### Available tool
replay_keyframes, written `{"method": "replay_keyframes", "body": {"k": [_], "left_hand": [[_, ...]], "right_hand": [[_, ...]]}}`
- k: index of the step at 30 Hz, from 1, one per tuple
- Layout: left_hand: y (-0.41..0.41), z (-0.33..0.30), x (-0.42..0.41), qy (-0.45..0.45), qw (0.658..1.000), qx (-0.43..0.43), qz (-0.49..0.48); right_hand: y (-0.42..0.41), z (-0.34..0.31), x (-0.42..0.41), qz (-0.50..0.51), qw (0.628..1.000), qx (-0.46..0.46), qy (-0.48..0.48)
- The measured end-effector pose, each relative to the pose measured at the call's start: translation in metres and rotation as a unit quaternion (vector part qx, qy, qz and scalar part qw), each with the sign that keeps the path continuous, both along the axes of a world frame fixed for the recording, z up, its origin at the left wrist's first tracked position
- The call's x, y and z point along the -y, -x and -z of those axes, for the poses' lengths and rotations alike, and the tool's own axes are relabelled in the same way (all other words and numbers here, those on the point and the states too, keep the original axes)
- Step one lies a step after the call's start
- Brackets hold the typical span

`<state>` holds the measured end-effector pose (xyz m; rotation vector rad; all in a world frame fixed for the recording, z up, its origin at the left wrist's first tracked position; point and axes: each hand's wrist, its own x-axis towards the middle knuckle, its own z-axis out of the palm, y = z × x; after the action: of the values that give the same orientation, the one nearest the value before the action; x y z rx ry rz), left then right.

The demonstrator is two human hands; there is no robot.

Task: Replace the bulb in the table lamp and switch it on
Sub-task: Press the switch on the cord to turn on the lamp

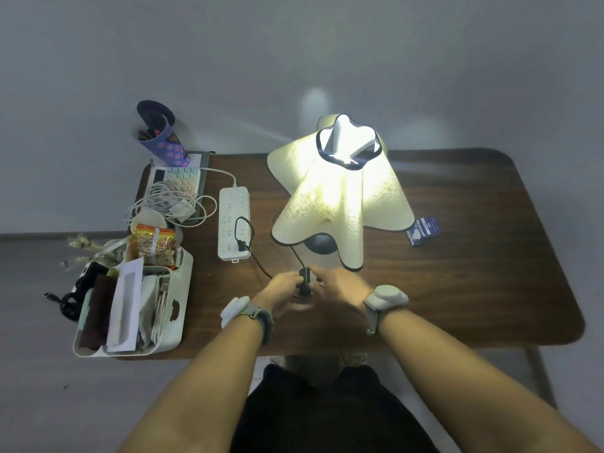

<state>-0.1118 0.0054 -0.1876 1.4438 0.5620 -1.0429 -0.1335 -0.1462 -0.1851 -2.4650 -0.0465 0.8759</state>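
Lamp (pixel 340 204) stands upright on the wooden table (pixel 474 273), in the middle and toward the far edge, and it is lit: the cream shade glows and the opening on top is very bright. Nearest to me, both my hands meet on the small black switch (pixel 304 280) of the lamp's cord (pixel 261 266). My left hand (pixel 283 289) grips the switch from the left with curled fingers, and my right hand (pixel 336 289) holds it from the right. The switch's long axis runs near to far. From it the cord goes far-left to a plug in the white power strip (pixel 233 223), which lies lengthwise near to far, left of the lamp. At the left edge sits a white organizer tray (pixel 181 289) full of papers. Right of the lamp lies a small blue bulb box (pixel 424 231).
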Motion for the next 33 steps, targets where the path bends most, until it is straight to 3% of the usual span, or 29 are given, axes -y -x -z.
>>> {"method": "replay_keyframes", "body": {"k": [22, 33], "left_hand": [[-0.001, 0.004, -0.001, 0.021, 1.000, -0.015, -0.015], [-0.001, 0.017, -0.006, 0.027, 0.999, 0.031, -0.021]], "right_hand": [[0.001, 0.003, 0.004, -0.011, 0.999, 0.001, 0.036], [0.000, 0.010, 0.012, -0.037, 0.998, 0.004, 0.057]]}}
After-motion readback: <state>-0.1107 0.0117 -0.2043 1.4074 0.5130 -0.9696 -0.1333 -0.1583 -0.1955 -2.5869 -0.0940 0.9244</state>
